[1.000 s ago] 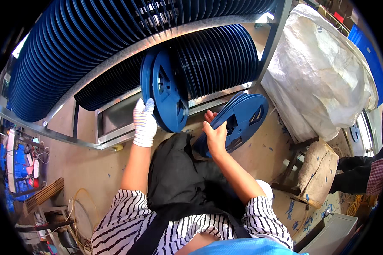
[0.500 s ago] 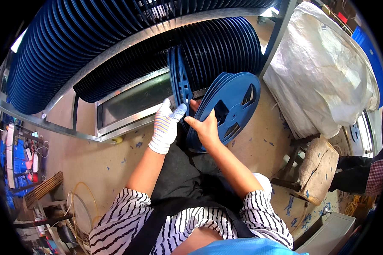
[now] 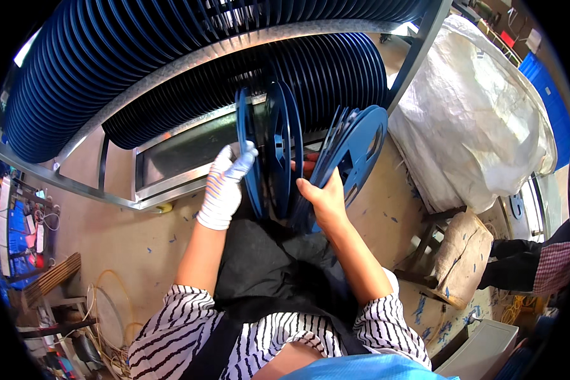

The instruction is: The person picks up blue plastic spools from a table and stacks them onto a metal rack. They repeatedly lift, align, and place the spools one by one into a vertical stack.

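Observation:
My left hand (image 3: 225, 190), in a white knit glove with coloured stripes, is closed on the edge of a thin blue plastic reel (image 3: 249, 171) standing nearly upright. My bare right hand (image 3: 325, 197) grips a fanned stack of similar blue reels (image 3: 365, 147), thumb on the near side. Between the hands more blue reel discs (image 3: 291, 136) stand on edge, touched by fingers of my right hand; whether these are gripped too I cannot tell. All of them are above my lap, in front of the rack.
A metal rack (image 3: 117, 111) ahead carries long rows of blue reels (image 3: 69, 82). Right of it stands a large white sack (image 3: 468, 120). A padded stool (image 3: 465, 256) is at the right, near another person's dark-clad legs (image 3: 519, 259). Blue scraps and yellow cables lie on the floor.
My hands have moved apart, the left one going left with a reel. The reels between them have separated, and the stack in my right hand has turned and fanned out.

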Motion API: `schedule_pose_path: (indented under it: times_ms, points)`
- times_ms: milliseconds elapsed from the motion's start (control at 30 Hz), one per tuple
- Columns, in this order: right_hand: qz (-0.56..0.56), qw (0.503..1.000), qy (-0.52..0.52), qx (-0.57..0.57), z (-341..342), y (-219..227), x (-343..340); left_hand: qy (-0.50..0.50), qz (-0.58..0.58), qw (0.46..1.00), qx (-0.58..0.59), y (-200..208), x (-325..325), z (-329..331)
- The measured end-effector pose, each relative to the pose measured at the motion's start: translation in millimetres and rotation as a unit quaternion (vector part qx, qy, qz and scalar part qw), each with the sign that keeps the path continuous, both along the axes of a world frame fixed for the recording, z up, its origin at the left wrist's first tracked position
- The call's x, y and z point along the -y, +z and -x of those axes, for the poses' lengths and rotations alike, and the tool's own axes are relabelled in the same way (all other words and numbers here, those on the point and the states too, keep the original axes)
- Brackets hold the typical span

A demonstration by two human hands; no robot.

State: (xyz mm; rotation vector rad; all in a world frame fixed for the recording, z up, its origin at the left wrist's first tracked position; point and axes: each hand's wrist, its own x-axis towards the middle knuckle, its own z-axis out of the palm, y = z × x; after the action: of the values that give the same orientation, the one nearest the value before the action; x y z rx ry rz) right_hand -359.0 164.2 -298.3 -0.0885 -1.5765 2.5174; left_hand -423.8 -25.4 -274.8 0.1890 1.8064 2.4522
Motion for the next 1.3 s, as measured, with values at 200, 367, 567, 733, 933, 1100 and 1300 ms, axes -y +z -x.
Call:
schedule_pose_path:
  times_ms: [200,367,567,733,933,1100,1300]
  points:
    - [0.026,0.999,0.032,0.011,-42.8,24.4,-29.0,-0.017,-0.073,0.997,-0.011,14.7,19.5,31.6]
    - [0.032,0.999,0.031,0.029,-72.9,29.0,-37.6,0.016,-0.060,0.998,-0.027,30.3,2.2,55.5]
    - [0.012,0.998,-0.011,0.054,-103.4,14.4,-49.1,0.049,0.019,0.995,-0.088,-1.7,-1.0,95.3]
    - [0.009,0.996,-0.017,0.085,-111.3,-3.6,-55.8,0.083,0.088,0.982,-0.143,19.4,9.8,104.7]
    - [0.011,0.995,-0.015,0.097,-113.2,-11.5,-55.6,0.044,0.040,0.995,-0.083,36.7,23.8,128.6]
    - [0.026,0.995,0.001,0.099,-109.4,-1.5,-48.5,0.067,0.021,0.993,-0.092,36.3,14.7,144.9]
    - [0.023,0.994,0.007,0.107,-107.1,-4.3,-47.8,0.074,0.011,0.995,-0.071,29.9,-8.0,166.3]
